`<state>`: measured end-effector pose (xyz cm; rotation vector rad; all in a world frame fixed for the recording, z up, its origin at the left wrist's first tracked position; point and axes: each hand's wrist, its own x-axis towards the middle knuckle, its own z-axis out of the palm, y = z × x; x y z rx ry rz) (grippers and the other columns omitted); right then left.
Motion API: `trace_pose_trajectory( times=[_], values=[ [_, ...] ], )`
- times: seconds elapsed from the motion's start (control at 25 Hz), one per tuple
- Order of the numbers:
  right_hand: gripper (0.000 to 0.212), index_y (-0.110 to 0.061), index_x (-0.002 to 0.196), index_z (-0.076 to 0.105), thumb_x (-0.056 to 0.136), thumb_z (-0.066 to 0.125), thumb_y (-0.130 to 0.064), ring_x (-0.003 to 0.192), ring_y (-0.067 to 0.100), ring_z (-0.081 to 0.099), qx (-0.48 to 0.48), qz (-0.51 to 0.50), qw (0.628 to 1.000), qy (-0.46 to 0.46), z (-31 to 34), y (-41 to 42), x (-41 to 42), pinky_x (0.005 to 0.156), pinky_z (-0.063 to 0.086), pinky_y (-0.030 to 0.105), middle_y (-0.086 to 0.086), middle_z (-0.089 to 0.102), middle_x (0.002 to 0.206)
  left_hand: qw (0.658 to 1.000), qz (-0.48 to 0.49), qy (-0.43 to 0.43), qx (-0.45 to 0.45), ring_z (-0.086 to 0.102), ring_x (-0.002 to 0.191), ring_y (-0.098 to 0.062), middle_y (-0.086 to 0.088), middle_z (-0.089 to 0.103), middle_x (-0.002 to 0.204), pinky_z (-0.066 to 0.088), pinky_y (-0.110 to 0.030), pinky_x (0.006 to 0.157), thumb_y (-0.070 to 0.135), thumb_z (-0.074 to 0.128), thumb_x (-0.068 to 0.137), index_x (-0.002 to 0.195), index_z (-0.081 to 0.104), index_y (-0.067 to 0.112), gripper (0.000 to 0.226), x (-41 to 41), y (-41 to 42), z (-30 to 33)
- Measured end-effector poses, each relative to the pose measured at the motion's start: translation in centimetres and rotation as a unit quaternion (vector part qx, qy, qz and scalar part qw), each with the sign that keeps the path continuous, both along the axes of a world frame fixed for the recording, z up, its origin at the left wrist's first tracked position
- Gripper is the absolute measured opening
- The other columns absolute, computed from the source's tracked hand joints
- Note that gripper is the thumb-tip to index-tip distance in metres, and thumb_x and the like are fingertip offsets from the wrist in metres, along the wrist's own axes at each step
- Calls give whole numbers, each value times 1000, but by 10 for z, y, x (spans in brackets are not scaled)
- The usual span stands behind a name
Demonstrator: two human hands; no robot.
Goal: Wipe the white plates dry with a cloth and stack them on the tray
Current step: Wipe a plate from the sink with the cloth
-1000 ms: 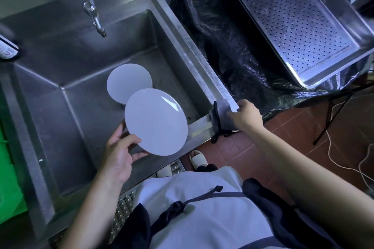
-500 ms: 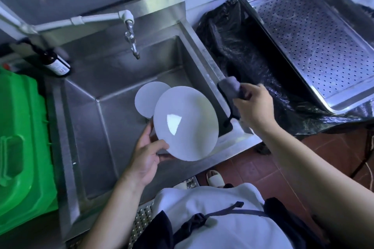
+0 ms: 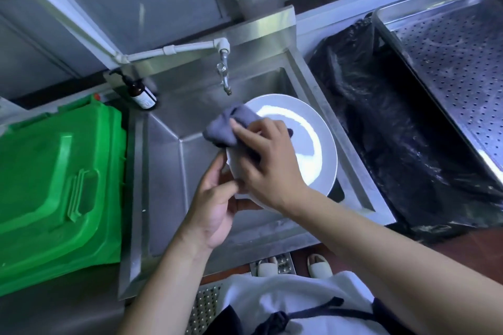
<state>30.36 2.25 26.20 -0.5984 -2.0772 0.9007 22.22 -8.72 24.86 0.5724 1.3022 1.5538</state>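
Green plastic marks the bin at your nine o'clock, beside the steel sink. Over the basin, your left hand grips the white plate by its near-left edge, fingers curled under it. Your right hand clutches the grey cloth and presses it on the plate's face. At two o'clock, past the black bag, sits the perforated tray.

The right hand and grey cloth cover the white plate's left part; its lower rim is hidden behind the wrist. The perforated tray is cut off at the right edge, and the bottle's label is too blurred to read
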Motion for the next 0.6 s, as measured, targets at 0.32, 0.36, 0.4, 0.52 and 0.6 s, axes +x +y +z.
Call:
trace_pose_trajectory(
  times=[0.32, 0.36, 0.4, 0.52, 0.6],
  values=[
    [40, -11, 122, 72, 86, 54, -11, 94, 25, 49, -96, 176, 979, 26, -12, -21, 36, 89, 41, 34, 4, 55, 96, 994, 81, 38, 61, 73, 94, -26, -14, 75, 108, 60, -37, 66, 6, 64, 70, 127, 70, 25, 61, -2, -24, 21],
    [39, -12, 120, 73, 85, 55, -8, 94, 25, 48, -103, 192, 976, 20, -13, -22, 40, 89, 43, 36, 4, 54, 95, 993, 79, 45, 74, 72, 91, -28, -15, 75, 103, 60, -40, 66, 8, 63, 73, 134, 65, 25, 63, -1, -27, 23],
    [37, -11, 117, 74, 85, 56, -6, 94, 23, 48, -99, 208, 973, 12, -13, -22, 44, 88, 42, 36, 3, 53, 93, 992, 80, 50, 81, 72, 87, -29, -16, 75, 97, 60, -40, 66, 11, 62, 77, 138, 61, 25, 63, 2, -29, 24],
    [28, -10, 103, 75, 83, 56, -4, 91, 16, 45, -78, 249, 965, -7, -11, -17, 52, 84, 38, 27, 2, 50, 89, 989, 121, 41, 75, 71, 89, -28, -15, 74, 106, 59, -40, 67, 24, 63, 84, 134, 63, 28, 50, 16, -33, 24],
    [20, -9, 92, 73, 81, 57, -2, 89, 16, 45, -72, 265, 961, -19, -12, -13, 58, 82, 36, 24, 2, 51, 89, 986, 152, 18, 62, 72, 92, -27, -15, 72, 118, 59, -41, 66, 23, 64, 87, 134, 65, 29, 48, 25, -33, 22]
  ],
)
